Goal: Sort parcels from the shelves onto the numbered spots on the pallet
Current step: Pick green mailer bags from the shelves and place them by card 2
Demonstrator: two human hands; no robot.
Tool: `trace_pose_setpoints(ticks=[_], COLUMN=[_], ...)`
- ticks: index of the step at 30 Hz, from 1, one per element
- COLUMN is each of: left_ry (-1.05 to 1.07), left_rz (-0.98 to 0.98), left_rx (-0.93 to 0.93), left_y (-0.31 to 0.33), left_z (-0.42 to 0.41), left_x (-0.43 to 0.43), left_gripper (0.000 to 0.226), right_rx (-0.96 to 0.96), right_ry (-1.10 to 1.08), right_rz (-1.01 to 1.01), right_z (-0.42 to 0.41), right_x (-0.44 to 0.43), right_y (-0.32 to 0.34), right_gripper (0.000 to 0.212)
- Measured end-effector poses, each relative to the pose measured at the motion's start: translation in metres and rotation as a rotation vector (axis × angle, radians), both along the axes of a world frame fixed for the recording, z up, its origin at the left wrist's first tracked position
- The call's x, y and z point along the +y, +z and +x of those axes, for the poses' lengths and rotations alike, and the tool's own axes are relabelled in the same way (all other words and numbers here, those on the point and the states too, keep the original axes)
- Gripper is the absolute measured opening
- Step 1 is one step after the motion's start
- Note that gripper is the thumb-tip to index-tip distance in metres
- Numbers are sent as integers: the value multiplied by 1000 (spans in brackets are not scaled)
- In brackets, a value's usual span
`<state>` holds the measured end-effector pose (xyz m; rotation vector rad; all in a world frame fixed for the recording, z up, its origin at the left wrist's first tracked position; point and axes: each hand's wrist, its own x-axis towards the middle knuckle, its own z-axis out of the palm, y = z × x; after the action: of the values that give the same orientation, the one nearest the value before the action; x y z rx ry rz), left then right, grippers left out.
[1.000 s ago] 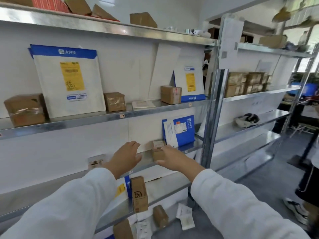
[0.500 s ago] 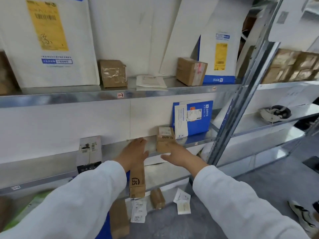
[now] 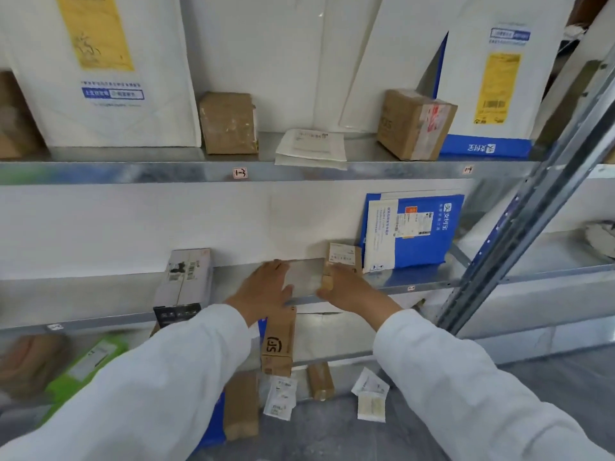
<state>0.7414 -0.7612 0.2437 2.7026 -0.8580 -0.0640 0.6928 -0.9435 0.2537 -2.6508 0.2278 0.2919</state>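
Observation:
A small brown box [image 3: 342, 257] with a white label stands on the middle shelf [image 3: 416, 282], just left of a blue mailer [image 3: 416, 231]. My right hand [image 3: 347, 289] grips this box: the thumb lies on its left side and the fingers cover its lower front. To the left of the box, my left hand [image 3: 266, 289] rests flat on the shelf with fingers straight, a short gap from the box. Both arms wear white sleeves. The pallet is not in view.
A black-and-white carton [image 3: 186, 284] stands left of my hands. The shelf above holds a brown box [image 3: 229, 123], a flat envelope [image 3: 311, 148], a taped box [image 3: 414, 124] and tall mailers. Below are an SF box [image 3: 278, 344] and small packets. A metal upright [image 3: 532, 207] is on the right.
The view has closed in on the middle shelf. Both hands have reached further in, the left settling flat on the shelf and the right wrapping round the small box.

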Motion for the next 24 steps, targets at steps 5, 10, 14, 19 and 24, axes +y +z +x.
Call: trace_pose_setpoints(ticks=[5,10,14,19,24], left_ry=[215,526,740,893,984], left_rz=[-7,-20,-32,79,83], left_rx=[24,57,116,135,100], left_y=[15,17,12,2,-5], left_z=[-10,-52,-113,-180,-221], left_x=[50,118,177,260,322], left_gripper=[45,43,63,52,45], right_rx=[-38,-54,-36,-20,8], right_ry=[171,404,602,795,938], right_rz=[-45,-6,56,72,71], right_z=[24,36,28,-3,-34], right_x=[34,101,173,263,341], right_y=[17,24,14,-2,-14], right_gripper=[52,63,60,51,52])
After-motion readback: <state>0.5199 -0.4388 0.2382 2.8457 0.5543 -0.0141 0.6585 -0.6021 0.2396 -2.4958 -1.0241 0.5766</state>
